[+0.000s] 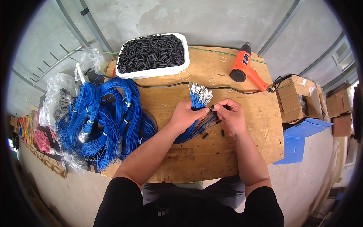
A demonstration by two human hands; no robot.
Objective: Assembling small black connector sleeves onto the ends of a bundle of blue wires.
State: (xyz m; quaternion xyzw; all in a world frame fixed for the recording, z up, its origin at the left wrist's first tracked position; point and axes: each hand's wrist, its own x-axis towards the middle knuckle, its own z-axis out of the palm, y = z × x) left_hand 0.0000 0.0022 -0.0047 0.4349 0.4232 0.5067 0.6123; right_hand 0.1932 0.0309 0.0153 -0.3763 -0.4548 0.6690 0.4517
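My left hand [184, 114] is closed around a bundle of blue wires [196, 103], just below the cluster of white connectors [200, 93] at their ends. Close beside its thumb, my right hand [230, 114] pinches a small black tube [215, 108] between thumb and fingers, at the end of a wire. How far the tube sits over the wire is hidden by the fingertips. Below the hands, thin wires fan out over the wooden table [211, 162], and a few loose black tubes [205, 135] lie among them.
A white tray [120, 72] heaped with short black tubes stands at the back. Large coils of blue wire [109, 117] cover the table's left side. An orange heat gun [244, 67] lies at back right, its black cord crossing the table. Cardboard boxes [289, 100] stand right.
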